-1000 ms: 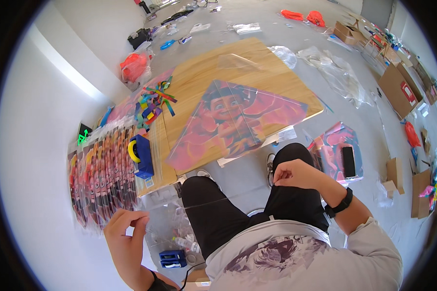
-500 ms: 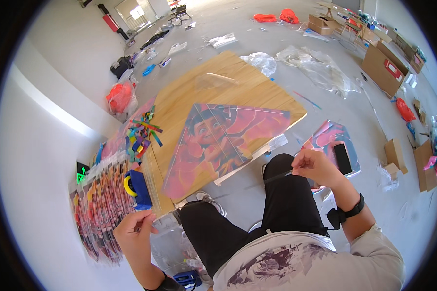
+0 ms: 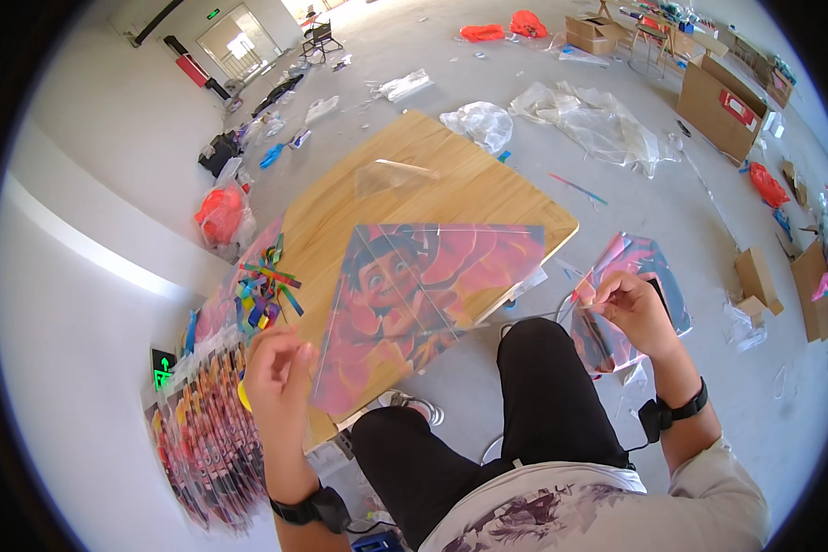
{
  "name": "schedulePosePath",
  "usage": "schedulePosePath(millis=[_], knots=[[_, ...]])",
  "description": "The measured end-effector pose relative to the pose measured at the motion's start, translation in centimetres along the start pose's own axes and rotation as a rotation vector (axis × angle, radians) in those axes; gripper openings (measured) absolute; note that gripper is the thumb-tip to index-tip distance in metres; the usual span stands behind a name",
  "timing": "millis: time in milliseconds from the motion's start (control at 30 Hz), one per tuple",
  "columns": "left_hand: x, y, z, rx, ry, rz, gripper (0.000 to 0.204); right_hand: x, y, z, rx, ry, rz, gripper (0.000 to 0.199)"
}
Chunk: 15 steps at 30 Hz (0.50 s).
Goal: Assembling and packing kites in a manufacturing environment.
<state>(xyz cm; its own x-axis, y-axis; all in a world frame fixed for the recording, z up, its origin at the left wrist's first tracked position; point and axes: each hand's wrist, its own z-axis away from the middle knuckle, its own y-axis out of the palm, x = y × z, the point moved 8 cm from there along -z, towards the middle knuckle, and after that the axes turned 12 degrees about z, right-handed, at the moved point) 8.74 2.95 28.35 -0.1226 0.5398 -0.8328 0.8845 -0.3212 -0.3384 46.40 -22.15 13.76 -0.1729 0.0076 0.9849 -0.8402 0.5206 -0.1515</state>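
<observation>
A kite (image 3: 400, 294), a pink and purple triangular sheet with a cartoon figure and thin spars, lies flat on the wooden table (image 3: 322, 216). My left hand (image 3: 281, 368) is closed in a pinch just off the kite's left corner. Beyond the kite's right side, my right hand (image 3: 630, 308) also pinches, above the printed sheets on that side. A thin strip of clear tape (image 3: 529, 318) runs faintly between the two hands, over the kite's near edge. Only a yellow sliver of the tape dispenser (image 3: 244, 394) shows behind my left hand.
Colourful ribbon pieces (image 3: 269, 285) lie at the table's left edge. Packaged printed sheets (image 3: 202, 442) hang lower left. More printed sheets (image 3: 658, 262) and a partly hidden dark phone (image 3: 659, 293) are at right. Plastic sheeting (image 3: 589, 124) and a cardboard box (image 3: 722, 106) are on the floor.
Both hands have moved up and forward, the left toward the kite's corner, the right over the phone. The view has shifted slightly. The tape dispenser is now mostly hidden.
</observation>
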Motion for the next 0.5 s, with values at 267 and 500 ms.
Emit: schedulePosePath(millis=[267, 500], knots=[[10.1, 7.2, -10.1, 0.162, -0.34, 0.207, 0.02, -3.6, -2.5, -5.1, -0.11, 0.192, -0.028, 0.009], [19.7, 12.6, -14.9, 0.187, -0.473, 0.239, 0.027, -9.4, -3.5, -10.3, -0.142, 0.27, 0.165, 0.006]])
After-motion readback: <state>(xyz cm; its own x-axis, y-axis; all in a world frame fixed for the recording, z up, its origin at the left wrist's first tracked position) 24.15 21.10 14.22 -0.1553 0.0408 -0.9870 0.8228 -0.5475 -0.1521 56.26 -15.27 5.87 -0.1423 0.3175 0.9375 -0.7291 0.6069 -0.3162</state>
